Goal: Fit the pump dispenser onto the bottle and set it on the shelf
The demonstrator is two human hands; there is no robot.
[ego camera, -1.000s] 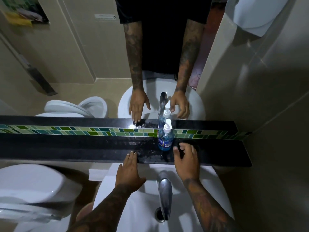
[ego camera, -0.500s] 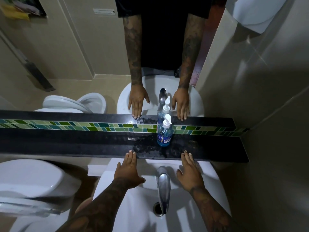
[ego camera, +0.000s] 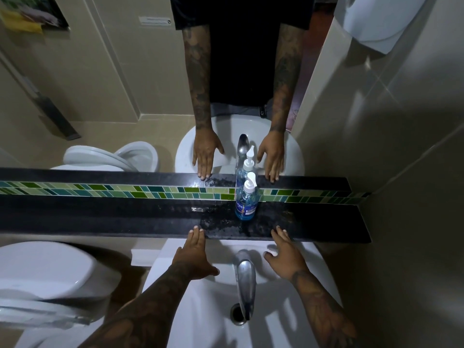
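Observation:
A clear bottle of blue liquid stands upright on the black stone shelf, against the green tile strip, with a white pump dispenser fitted on its neck. My left hand lies flat and empty, fingertips at the shelf's front edge, left of the bottle. My right hand is also flat and empty, fingertips on the shelf edge, right of and below the bottle. Neither hand touches the bottle.
A white basin with a chrome tap and drain lies under my arms. A white toilet stands at the left. The mirror above the shelf repeats the scene. A tiled wall closes the right side.
My right hand has drawn back from beside the bottle to the shelf's front edge and flattened out. The left hand has barely moved. The bottle stays put.

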